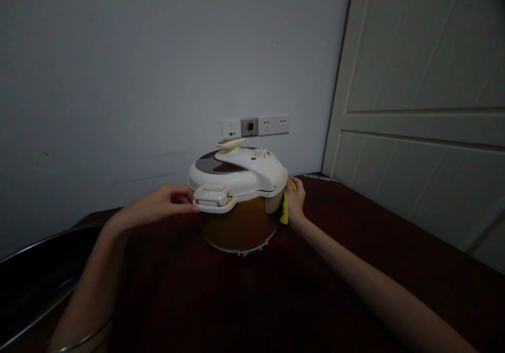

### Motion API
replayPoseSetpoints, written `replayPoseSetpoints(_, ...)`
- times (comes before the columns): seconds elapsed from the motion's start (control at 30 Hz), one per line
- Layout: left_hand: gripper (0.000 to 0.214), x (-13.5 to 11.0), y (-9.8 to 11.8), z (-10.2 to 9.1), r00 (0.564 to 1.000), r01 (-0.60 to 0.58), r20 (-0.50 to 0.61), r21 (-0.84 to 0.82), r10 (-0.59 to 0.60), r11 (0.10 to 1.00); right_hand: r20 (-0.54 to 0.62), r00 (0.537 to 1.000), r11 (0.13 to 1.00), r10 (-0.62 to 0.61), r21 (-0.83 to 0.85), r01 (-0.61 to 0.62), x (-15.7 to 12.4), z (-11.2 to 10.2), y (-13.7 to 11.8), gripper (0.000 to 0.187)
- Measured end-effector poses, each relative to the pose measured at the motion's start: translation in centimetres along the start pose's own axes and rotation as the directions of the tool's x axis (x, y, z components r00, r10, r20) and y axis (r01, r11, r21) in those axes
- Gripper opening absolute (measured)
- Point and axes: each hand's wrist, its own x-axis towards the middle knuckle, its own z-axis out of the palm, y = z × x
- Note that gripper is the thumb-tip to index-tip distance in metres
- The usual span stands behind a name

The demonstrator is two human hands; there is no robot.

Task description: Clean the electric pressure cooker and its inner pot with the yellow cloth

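An electric pressure cooker with a brown body and a cream lid stands on a dark red table. My left hand rests against the cooker's left side by the cream lid handle, fingers curled around its edge. On the cooker's right side, my right hand presses a yellow cloth against the body, fingers closed on the cloth.
A grey wall rises behind the cooker, with a strip of sockets just above the lid. A white panelled door stands at the right. A dark, shiny curved metal rim lies at the table's left.
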Motion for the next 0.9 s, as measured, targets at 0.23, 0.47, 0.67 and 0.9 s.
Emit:
replayPoseSetpoints(0.23,0.036,0.0,-0.1,0.0,1.0,0.0,0.0,-0.002,0.0,1.0,0.01,0.994,0.989,0.105,-0.107,-0.104,-3.9,-1.7,3.7,0.038)
replayPoseSetpoints(0.47,0.036,-0.3,0.7,0.2,1.0,0.007,0.006,0.018,-0.008,1.0,0.063,0.998,0.99,0.029,-0.141,-0.02,-3.4,-1.1,2.2,0.041)
replayPoseSetpoints(0.67,0.042,-0.5,0.4,0.5,1.0,0.01,0.014,-0.03,-0.009,1.0,0.197,0.969,0.973,0.149,-0.204,-0.108,-2.5,-3.6,2.3,0.044)
replayPoseSetpoints(0.9,0.049,-1.5,0.7,1.3,1.0,-0.002,0.003,-0.026,0.002,1.0,0.349,0.906,0.952,0.239,-0.267,-0.148,-4.9,-8.2,-1.0,0.041)
